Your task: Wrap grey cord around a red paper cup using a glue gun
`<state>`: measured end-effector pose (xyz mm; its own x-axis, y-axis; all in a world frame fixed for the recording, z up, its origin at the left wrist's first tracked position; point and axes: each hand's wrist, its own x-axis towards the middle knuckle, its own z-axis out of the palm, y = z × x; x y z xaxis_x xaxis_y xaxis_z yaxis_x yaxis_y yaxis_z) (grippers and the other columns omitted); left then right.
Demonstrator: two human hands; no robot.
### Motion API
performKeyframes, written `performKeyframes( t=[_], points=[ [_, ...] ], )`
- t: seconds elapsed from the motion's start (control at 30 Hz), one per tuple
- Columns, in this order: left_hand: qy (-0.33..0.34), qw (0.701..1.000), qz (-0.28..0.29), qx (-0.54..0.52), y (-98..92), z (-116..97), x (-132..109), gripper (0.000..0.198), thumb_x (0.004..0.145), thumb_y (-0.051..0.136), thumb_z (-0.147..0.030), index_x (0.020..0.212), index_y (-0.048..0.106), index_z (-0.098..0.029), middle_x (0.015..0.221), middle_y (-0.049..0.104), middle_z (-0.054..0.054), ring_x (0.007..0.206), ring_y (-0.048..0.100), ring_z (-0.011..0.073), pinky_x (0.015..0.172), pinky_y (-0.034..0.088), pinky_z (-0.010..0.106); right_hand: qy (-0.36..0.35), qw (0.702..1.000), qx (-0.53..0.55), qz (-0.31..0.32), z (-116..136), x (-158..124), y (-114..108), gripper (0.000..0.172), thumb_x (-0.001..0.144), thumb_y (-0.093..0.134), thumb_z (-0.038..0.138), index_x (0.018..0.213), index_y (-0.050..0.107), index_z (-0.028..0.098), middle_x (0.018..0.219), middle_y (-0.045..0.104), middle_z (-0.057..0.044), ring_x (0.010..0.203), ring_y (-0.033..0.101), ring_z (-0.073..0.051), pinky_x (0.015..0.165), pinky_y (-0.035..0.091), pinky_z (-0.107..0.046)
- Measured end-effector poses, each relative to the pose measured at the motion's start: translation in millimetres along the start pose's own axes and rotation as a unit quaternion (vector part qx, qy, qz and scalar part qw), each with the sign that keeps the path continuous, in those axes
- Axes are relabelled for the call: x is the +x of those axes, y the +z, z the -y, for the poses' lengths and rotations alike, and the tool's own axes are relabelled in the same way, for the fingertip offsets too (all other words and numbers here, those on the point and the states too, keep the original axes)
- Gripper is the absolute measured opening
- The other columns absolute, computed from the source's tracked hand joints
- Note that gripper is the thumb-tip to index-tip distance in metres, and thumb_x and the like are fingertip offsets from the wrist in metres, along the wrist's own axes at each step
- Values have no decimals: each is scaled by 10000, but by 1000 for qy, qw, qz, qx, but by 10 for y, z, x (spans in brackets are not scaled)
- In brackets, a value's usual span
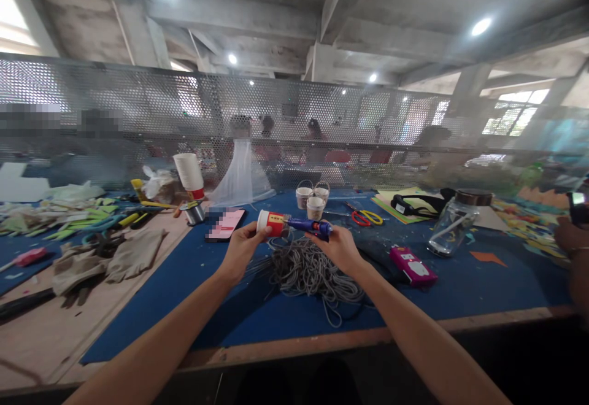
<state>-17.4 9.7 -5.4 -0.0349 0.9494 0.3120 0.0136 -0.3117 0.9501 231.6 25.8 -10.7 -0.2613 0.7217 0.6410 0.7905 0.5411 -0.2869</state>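
Your left hand [240, 246] wraps its fingers round a red paper cup [272, 223], white at its left end, held on its side at frame centre with its long axis left to right, while your right hand [339, 246] clasps a blue tool [307, 226] pointing left at the cup, above a grey cord tangle [309, 273].

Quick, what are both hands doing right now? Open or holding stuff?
Left hand: closed, holding a paper cup on its side.
Right hand: closed, holding a blue tool, tip toward the cup.
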Motion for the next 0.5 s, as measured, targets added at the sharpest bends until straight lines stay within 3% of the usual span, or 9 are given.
performKeyframes(
  t=[0.5],
  points=[
    [1, 1000, -11, -15, -39, 75, 40, 353, 758, 749, -432, 988, 759, -165, 927, 746, 51, 835, 594, 198, 777, 439, 293, 2, 1000, 18, 23, -12, -16, 24, 349, 890, 581, 529, 983, 685, 210, 704, 696, -37, 640, 645, -211, 581, 379, -251]
  ],
)
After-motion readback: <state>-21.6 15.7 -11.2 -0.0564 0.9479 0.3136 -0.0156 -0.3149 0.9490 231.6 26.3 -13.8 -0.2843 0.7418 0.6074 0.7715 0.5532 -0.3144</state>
